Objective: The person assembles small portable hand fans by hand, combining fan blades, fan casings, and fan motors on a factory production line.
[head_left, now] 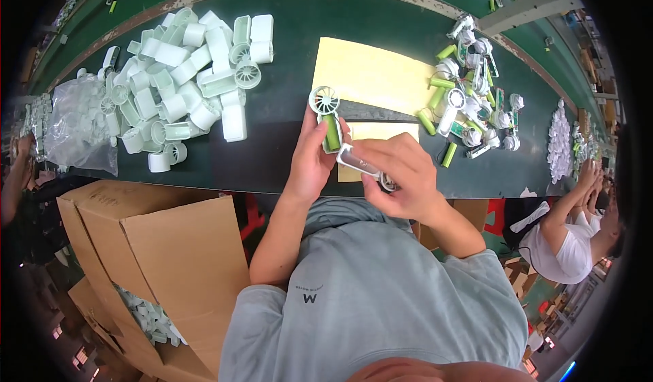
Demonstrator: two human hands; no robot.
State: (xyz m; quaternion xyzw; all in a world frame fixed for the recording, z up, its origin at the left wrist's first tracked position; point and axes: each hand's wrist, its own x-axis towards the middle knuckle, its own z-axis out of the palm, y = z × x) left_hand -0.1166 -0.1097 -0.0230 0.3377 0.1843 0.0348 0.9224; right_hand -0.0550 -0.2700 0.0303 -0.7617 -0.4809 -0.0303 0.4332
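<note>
My left hand [310,164] is closed around a small handheld-fan body [325,101] with a round spoked grille at its top. A green cylindrical battery [332,134] lies inside its handle part. Pinched in my right hand [410,174] is a pale fan shell half [358,161] with a long handle and a round end, partly covered by my fingers. Its handle end is close to the lower end of the fan body; I cannot tell whether they touch. Both pieces are above the near edge of the dark table, by a smaller yellow sheet [401,131].
Pale green fan shells [170,55] are heaped at the left, next to a clear plastic bag [78,123]. Fan inner assemblies with green batteries [443,83] lie at the right. A larger yellow sheet [371,69] sits between them. A cardboard box [190,259] stands front left; a person [561,246] works right.
</note>
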